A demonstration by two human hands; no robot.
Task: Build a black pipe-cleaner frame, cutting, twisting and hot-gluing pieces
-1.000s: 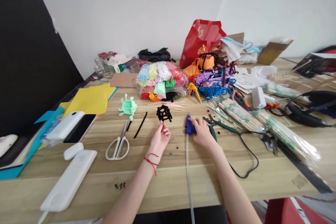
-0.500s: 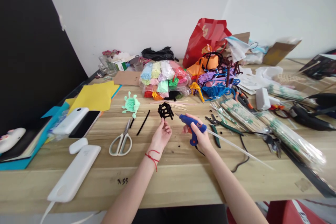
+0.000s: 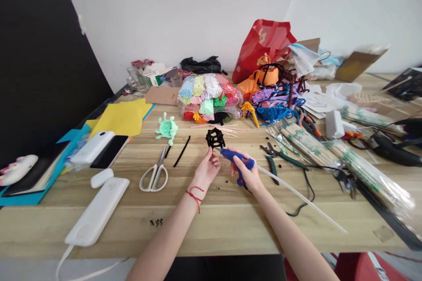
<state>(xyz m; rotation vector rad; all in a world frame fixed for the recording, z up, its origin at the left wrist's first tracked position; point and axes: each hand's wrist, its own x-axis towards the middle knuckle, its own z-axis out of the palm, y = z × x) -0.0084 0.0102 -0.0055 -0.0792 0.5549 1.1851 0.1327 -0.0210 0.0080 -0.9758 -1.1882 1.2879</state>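
Note:
A small black openwork piece (image 3: 215,138) is pinched at its lower edge by my left hand (image 3: 208,167), which wears a red string at the wrist. My right hand (image 3: 248,173) is wrapped round a blue glue gun (image 3: 238,160), with a long clear glue stick (image 3: 300,197) sticking out of its back. The gun's nozzle points left and lies close to the bottom of the black piece; whether they touch cannot be made out. Left of my hands lie a black strip (image 3: 182,151), white-handled scissors (image 3: 154,177) and a mint-green fuzzy piece (image 3: 167,128).
Green-handled pliers (image 3: 292,160) and a black cord lie right of the glue gun, near bundles of sticks (image 3: 306,145). Behind stand a bag of coloured bundles (image 3: 209,99) and a red bag (image 3: 260,48). A white power bank (image 3: 99,210) and phone (image 3: 110,152) lie left.
The glue gun's nozzle has come nearer to the black piece and sits just under it. The camera view has shifted slightly. My left hand still holds the black piece.

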